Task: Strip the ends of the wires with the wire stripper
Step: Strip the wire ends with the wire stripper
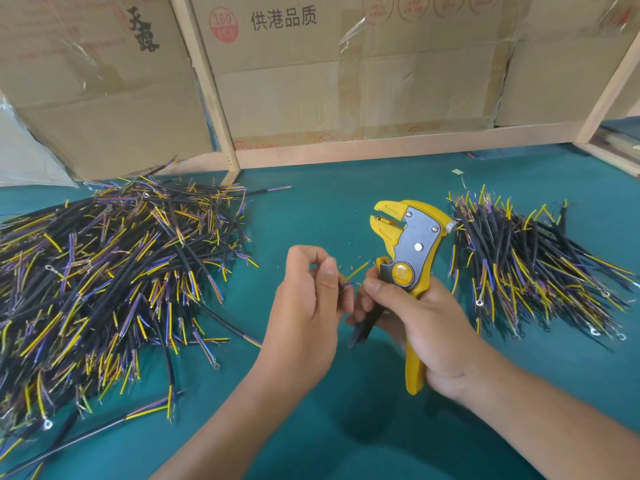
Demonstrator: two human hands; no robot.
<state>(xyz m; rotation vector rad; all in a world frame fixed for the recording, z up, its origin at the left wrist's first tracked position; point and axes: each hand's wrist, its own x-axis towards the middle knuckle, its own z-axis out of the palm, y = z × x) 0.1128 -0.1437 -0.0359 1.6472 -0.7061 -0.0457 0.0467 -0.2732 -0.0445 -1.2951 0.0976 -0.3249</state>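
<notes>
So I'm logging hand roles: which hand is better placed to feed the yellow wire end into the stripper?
Left hand: it pinches the wire just below the stripper, which the right hand grips.

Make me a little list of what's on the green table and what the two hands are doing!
Surface: green cloth-covered table
Tool: yellow and grey metal wire stripper, upright, jaws open and empty
Right hand: grips the stripper's handles
Left hand: pinches a short black cable with yellow and blue cores
Cable position: below the jaws, not yet inside them
Left side: big heap of black multicoloured wires
Right side: smaller heap of similar wires
Behind: brown cardboard boxes
</notes>
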